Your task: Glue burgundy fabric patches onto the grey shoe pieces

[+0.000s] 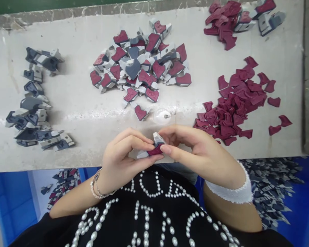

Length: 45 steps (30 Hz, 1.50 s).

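Observation:
At the table's near edge, my left hand [127, 156] and my right hand [190, 145] pinch one small plastic part [156, 150] between them. This part is grey and white with a maroon piece on the side towards me. My right thumb presses on the maroon face, while my left thumb and fingers grip the other end. Fingers cover much of the part. Just beyond my hands lies a pile of similar grey-white parts with maroon faces [146, 77]. Loose maroon pieces [231, 106] are heaped to the right of it.
Grey parts without maroon faces [32, 103] lie along the left of the pale table [77, 103]. More maroon pieces [224, 20] and a few grey parts sit at the far right. Below the near edge are blue bins [12, 202] holding parts [273, 188].

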Tool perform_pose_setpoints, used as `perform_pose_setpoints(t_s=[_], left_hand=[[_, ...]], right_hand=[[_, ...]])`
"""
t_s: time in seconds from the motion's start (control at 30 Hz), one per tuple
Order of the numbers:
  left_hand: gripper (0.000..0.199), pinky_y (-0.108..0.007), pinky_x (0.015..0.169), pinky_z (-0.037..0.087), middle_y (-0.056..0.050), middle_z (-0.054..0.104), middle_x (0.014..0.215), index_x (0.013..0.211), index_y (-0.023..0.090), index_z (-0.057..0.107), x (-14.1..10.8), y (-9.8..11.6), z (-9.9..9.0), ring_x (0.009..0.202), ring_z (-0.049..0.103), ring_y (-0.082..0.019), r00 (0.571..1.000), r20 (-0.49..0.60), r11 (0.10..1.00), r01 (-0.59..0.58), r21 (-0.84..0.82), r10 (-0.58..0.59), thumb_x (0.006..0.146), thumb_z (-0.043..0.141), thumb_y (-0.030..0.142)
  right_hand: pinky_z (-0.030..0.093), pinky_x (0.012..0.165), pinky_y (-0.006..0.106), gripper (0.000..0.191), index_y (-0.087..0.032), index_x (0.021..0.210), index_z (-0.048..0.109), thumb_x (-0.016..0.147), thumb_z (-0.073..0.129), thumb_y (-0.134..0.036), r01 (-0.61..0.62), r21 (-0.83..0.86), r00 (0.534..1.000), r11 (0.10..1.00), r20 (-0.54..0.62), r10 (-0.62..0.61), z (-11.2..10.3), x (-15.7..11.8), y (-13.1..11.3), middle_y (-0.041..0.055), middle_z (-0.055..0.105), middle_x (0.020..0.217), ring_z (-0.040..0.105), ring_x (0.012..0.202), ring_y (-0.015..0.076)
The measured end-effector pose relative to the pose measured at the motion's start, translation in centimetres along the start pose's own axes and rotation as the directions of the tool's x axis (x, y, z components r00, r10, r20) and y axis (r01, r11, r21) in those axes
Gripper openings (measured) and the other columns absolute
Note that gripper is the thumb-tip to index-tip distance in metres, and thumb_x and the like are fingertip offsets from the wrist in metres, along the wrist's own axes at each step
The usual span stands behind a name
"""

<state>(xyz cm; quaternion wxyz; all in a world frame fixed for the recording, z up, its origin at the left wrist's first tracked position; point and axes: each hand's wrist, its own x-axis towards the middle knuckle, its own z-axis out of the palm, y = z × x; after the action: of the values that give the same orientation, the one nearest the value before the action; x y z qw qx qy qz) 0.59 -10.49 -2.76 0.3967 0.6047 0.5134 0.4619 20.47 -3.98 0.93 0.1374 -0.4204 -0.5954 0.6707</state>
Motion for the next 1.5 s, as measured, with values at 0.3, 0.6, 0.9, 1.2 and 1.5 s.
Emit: perform_pose_setpoints(t_s=[0.3,0.6,0.9,1.2,1.5], left_hand=[[0.025,-0.027,0.059,0.062,0.0,0.069,0.086,0.086,0.023,0.067,0.1,1.0,-0.1,0.07,0.068,-0.013,0.997,0.013,0.994,-0.077,0.083,0.076,0.07,0.085,0.019],[0.027,-0.028,0.062,0.063,0.0,0.069,0.085,0.086,0.024,0.066,0.4,1.1,-0.3,0.071,0.069,-0.014,0.997,0.052,0.997,-0.066,0.047,0.063,0.069,0.086,0.019],[0.024,-0.025,0.058,0.062,-0.001,0.07,0.084,0.084,0.022,0.065,0.3,1.4,0.0,0.068,0.069,-0.012,0.992,0.063,0.99,-0.118,0.079,0.113,0.071,0.085,0.018],[0.027,-0.024,0.061,0.063,0.0,0.068,0.085,0.085,0.021,0.065,0.4,1.6,-0.2,0.07,0.07,-0.012,0.994,0.057,0.994,-0.098,0.043,0.096,0.068,0.086,0.016],[0.022,-0.019,0.06,0.063,-0.001,0.069,0.082,0.081,0.017,0.063,0.9,1.5,0.1,0.067,0.069,-0.009,0.975,0.052,0.974,-0.221,0.058,0.218,0.072,0.083,0.013]], right_hand=[[0.052,0.069,0.027,0.009,-0.02,0.097,0.067,0.096,0.059,-0.026,0.107,-0.058,0.994,0.993,0.025,-0.106,-0.1,-0.2,-0.6,0.0003,0.068,0.088,0.063,0.077,0.0148],[0.05,0.074,0.023,0.013,-0.025,0.106,0.063,0.099,0.052,-0.022,0.17,-0.288,0.984,0.942,0.006,-0.176,0.3,-1.3,-1.2,-0.0029,0.07,0.097,0.064,0.084,0.0125],[0.047,0.067,0.026,0.013,-0.018,0.101,0.062,0.097,0.05,-0.015,0.178,-0.431,0.973,0.885,-0.056,-0.223,1.1,-1.7,-1.6,-0.0004,0.065,0.081,0.059,0.071,0.0126],[0.048,0.09,0.025,0.025,-0.017,0.122,0.06,0.1,0.05,-0.019,0.181,-0.389,0.979,0.903,-0.017,-0.204,0.9,-2.2,-1.6,0.0029,0.07,0.116,0.063,0.101,0.0153],[0.045,0.073,0.021,0.014,-0.016,0.104,0.061,0.096,0.051,-0.012,0.213,-0.457,0.96,0.864,-0.066,-0.272,1.3,-2.5,-1.9,-0.0018,0.064,0.088,0.058,0.079,0.0092]])
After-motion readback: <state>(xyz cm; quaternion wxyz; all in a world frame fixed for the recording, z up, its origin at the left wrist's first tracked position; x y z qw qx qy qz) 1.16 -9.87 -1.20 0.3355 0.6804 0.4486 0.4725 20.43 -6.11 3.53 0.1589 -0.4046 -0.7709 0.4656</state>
